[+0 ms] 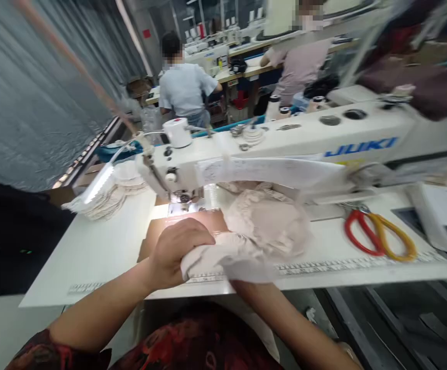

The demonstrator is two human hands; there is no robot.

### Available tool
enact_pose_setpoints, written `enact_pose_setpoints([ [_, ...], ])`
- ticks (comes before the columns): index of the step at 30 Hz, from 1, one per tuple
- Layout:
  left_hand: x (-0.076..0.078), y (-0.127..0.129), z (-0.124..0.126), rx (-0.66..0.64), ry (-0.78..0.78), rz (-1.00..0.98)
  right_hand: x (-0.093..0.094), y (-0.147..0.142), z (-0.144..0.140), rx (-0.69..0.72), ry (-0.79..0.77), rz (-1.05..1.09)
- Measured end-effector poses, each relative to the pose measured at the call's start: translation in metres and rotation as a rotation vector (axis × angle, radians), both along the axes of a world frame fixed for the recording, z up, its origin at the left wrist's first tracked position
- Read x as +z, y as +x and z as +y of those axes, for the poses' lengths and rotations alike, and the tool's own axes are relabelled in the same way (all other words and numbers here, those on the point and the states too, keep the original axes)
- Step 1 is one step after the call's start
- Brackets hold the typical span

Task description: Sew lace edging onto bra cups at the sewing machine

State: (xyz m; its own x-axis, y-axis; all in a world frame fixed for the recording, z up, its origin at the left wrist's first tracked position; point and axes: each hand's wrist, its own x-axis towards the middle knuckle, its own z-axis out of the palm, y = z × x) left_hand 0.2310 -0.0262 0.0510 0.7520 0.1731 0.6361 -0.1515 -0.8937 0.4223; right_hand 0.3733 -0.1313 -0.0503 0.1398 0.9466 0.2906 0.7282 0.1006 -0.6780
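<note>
My left hand [177,252] is closed on a bundle of pale beige lace fabric [264,226] that lies on the white table [92,252] in front of the needle area [184,198] of a white JUKI sewing machine [285,149]. My right forearm [285,318] reaches up under the fabric, and the right hand itself is hidden beneath the cloth. The picture is blurred by motion.
A stack of pale cup-shaped fabric pieces [107,198] sits at the left of the machine. Red and yellow handled scissors [377,236] lie on the table at the right, beside a white control box [443,216]. Two other people [184,87] work at benches farther back.
</note>
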Motion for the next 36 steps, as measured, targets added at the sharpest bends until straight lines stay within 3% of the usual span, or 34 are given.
enact_pose_setpoints([
  [2,-0.005,-0.032,0.0,0.152,-0.27,0.089,-0.006,0.008,0.0,0.0,0.003,-0.07],
  [4,-0.018,-0.06,0.008,0.302,-0.602,0.165,-0.011,0.014,-0.001,-0.031,0.056,-0.313],
  [6,-0.034,-0.086,0.019,0.355,-0.927,0.191,-0.012,0.017,-0.003,-0.01,0.181,-0.378],
  [9,-0.054,-0.115,0.034,0.354,-1.22,0.181,-0.001,0.003,0.001,0.001,0.222,-0.197],
  [11,-0.061,-0.126,0.038,0.335,-1.29,0.167,0.013,-0.021,0.012,0.079,0.085,0.034],
  [15,-0.066,-0.137,0.037,0.296,-1.311,0.114,0.035,-0.081,0.05,0.217,-0.159,0.4],
  [17,-0.067,-0.142,0.037,0.323,-1.326,0.046,0.041,-0.103,0.068,0.244,-0.269,0.48],
  [21,-0.068,-0.167,0.049,0.436,-1.302,-0.085,0.046,-0.125,0.093,0.286,-0.347,0.575],
  [23,-0.068,-0.187,0.063,0.56,-1.206,-0.176,0.045,-0.13,0.107,0.299,-0.351,0.54],
  [26,-0.061,-0.221,0.082,0.724,-1.081,-0.345,0.04,-0.135,0.136,0.244,-0.293,0.32],
  [30,-0.043,-0.254,0.089,0.733,-0.994,-0.317,0.041,-0.146,0.167,0.175,-0.12,0.011],
  [33,-0.032,-0.257,0.081,0.666,-0.908,-0.187,0.053,-0.163,0.166,0.358,-0.084,0.185],
  [36,-0.029,-0.246,0.073,0.62,-0.816,-0.093,0.066,-0.184,0.154,0.631,-0.294,0.558],
])
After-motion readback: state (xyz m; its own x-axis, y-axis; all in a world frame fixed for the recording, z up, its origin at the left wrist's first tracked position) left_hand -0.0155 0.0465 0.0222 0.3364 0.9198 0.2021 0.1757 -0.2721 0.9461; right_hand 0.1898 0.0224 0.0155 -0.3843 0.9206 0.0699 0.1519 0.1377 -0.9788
